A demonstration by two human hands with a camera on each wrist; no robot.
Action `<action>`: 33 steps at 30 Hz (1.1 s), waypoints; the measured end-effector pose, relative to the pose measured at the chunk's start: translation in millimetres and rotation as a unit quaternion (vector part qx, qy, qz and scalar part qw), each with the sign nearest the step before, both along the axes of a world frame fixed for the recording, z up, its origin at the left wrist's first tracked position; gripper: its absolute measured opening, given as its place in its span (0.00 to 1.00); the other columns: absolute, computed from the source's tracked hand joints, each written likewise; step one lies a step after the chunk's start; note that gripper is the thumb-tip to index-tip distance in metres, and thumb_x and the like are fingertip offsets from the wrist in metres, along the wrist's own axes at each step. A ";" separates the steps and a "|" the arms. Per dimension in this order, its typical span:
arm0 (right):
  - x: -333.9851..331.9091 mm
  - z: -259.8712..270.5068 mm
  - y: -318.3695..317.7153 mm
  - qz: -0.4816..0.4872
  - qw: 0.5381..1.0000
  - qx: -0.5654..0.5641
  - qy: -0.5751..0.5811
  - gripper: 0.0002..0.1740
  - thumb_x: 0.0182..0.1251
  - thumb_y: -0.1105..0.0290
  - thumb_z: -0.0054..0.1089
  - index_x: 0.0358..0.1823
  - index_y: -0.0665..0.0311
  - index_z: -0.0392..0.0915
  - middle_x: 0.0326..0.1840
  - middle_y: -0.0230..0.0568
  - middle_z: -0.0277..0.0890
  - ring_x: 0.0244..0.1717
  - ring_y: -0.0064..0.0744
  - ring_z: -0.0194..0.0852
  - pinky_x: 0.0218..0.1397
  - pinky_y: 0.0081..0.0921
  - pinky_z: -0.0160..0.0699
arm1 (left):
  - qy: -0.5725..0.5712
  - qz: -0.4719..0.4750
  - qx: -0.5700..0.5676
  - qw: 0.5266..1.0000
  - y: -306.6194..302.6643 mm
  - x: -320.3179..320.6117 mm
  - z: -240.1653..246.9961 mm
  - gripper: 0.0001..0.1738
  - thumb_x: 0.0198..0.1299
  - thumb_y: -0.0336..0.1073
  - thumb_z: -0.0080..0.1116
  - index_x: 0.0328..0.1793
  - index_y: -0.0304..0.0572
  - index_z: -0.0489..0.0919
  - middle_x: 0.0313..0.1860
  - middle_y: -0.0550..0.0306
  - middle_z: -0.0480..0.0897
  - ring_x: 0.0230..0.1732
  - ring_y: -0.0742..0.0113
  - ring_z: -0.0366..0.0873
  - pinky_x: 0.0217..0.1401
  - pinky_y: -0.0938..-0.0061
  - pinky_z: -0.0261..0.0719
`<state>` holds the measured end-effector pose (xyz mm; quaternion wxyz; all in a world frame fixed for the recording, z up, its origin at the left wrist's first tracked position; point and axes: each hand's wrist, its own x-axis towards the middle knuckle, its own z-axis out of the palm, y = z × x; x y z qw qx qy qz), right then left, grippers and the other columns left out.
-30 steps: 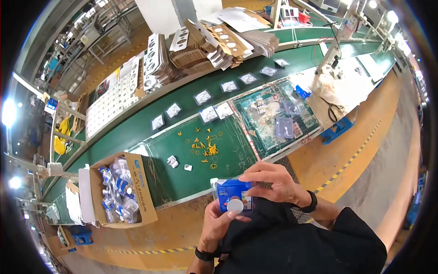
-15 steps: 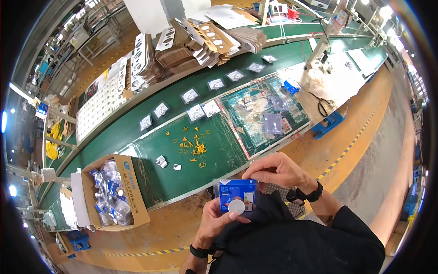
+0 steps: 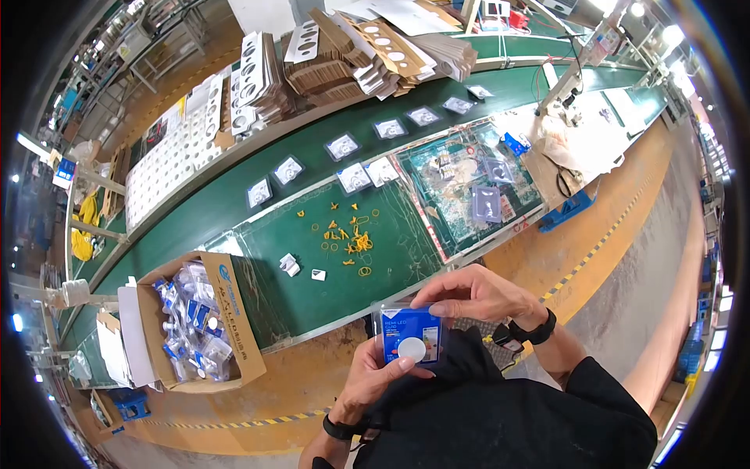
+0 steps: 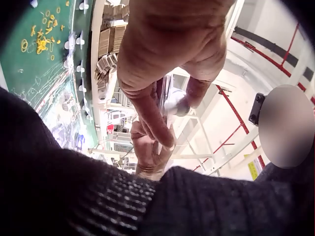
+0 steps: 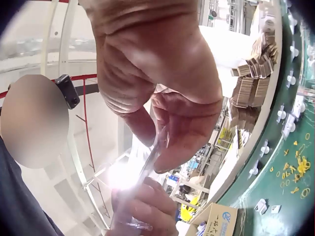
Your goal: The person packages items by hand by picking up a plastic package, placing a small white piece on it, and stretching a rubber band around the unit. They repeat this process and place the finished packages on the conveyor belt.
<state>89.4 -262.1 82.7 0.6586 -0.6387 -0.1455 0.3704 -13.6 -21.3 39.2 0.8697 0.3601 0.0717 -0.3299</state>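
Note:
A clear plastic blister pack with a blue printed card [image 3: 397,322] and a round white disc [image 3: 411,350] is held up in front of the black shirt. My left hand [image 3: 373,377] grips its lower left, the thumb lying over the front by the disc. At the upper right edge, my right hand [image 3: 483,295] pinches the pack between thumb and fingers. Edge-on in the right wrist view, the clear plastic [image 5: 153,158] runs between the right thumb and fingers. From the left wrist, the left hand [image 4: 172,44] hides most of the pack.
Yellow rubber bands [image 3: 359,242] and two small white pieces lie on the green bench [image 3: 312,305]. Several flat packs [image 3: 342,146] line the belt behind. A cardboard box [image 3: 248,332] full of packs stands left. Stacked cardboard inserts [image 3: 328,74] sit beyond; a scratched board [image 3: 461,172] lies right.
My right thumb and fingers have come down from just above the pack onto its upper edge. The left hand keeps its grip. The head view has shifted slightly.

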 end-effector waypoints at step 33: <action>52.8 -269.7 235.2 -0.076 0.952 -0.201 -0.217 0.10 0.66 0.71 0.68 0.39 0.66 0.74 0.40 0.42 0.79 0.35 0.36 0.81 0.37 0.35 0.78 | 0.091 0.288 0.179 0.936 157.6 -24.6 -71.2 0.19 0.63 0.27 0.70 0.57 0.28 0.79 0.49 0.49 0.86 0.40 0.65 0.86 0.46 0.65 0.90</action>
